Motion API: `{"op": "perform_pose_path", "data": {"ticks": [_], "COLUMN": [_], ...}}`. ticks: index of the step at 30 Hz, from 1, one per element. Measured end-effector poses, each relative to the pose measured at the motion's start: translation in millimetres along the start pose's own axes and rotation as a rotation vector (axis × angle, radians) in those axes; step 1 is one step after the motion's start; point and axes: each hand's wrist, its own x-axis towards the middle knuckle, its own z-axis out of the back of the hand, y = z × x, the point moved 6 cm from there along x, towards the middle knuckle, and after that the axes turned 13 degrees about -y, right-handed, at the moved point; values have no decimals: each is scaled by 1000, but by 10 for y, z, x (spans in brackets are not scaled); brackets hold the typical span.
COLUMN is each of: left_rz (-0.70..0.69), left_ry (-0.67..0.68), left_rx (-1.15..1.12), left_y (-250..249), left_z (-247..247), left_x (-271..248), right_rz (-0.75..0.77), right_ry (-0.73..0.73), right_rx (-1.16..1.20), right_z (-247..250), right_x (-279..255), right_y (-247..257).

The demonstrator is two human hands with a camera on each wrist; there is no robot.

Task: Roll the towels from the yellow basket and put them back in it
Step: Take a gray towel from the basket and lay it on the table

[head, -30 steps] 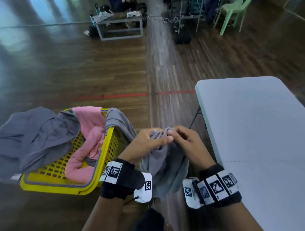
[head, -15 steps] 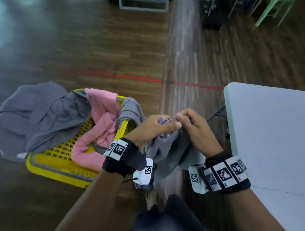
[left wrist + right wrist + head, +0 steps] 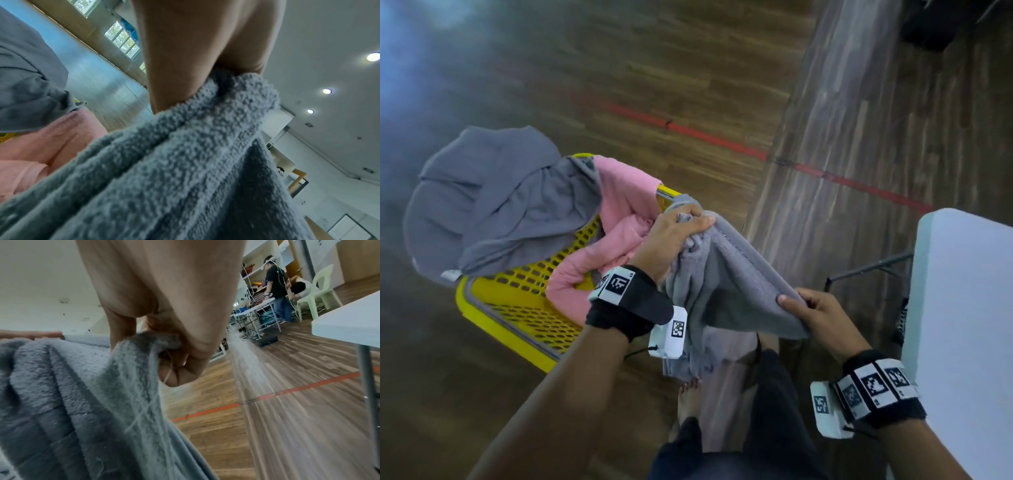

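Note:
I hold a grey towel (image 3: 726,291) in the air between both hands, its top edge stretched and the rest hanging down. My left hand (image 3: 678,233) grips one corner of the grey towel (image 3: 185,162) beside the yellow basket (image 3: 517,308). My right hand (image 3: 808,308) pinches the other corner of the grey towel (image 3: 72,394), lower and nearer the white table (image 3: 962,325). In the basket lie a pink towel (image 3: 619,233) and a dark grey towel (image 3: 500,205) that drapes over the rim.
The basket stands on a wooden floor with a red line (image 3: 722,140) across it. The white table's edge is at my right, its dark leg (image 3: 869,267) close to my right hand. In the right wrist view, people (image 3: 277,288) stand at far tables beside a green chair (image 3: 320,288).
My hands were together at the bunched towel's top; now they have drawn apart, the right one down and to the right, spreading the edge. My view has tilted downward.

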Motion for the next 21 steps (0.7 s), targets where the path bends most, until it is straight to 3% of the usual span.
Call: {"op": "perform_pose_path", "data": {"ticks": [5, 8, 10, 13, 16, 18, 21], "left_rz": [34, 79, 56, 0, -84, -179, -318], "left_ry": [-68, -75, -70, -50, -84, -97, -65], "left_rx": [118, 138, 204, 291, 352, 368, 308], "left_y": [114, 198, 203, 134, -143, -533, -1294], "left_z": [-507, -1053, -1468, -2158, -2972, -3592, -4516], "left_x": [413, 766, 1061, 1608, 2266, 2606, 2850], "right_rz": [-121, -278, -283, -222, -243, -195, -14], "right_ry": [12, -105, -234, -358, -476, -570, -702], "right_rx": [-118, -251, -254, -176, 184, 366, 382], "right_z": [490, 990, 1408, 2093, 2899, 3558, 4618], "right_x": [561, 1031, 1368, 1917, 2550, 2855, 2979], "right_y": [-473, -854, -925, -733, -438, -112, 507]}}
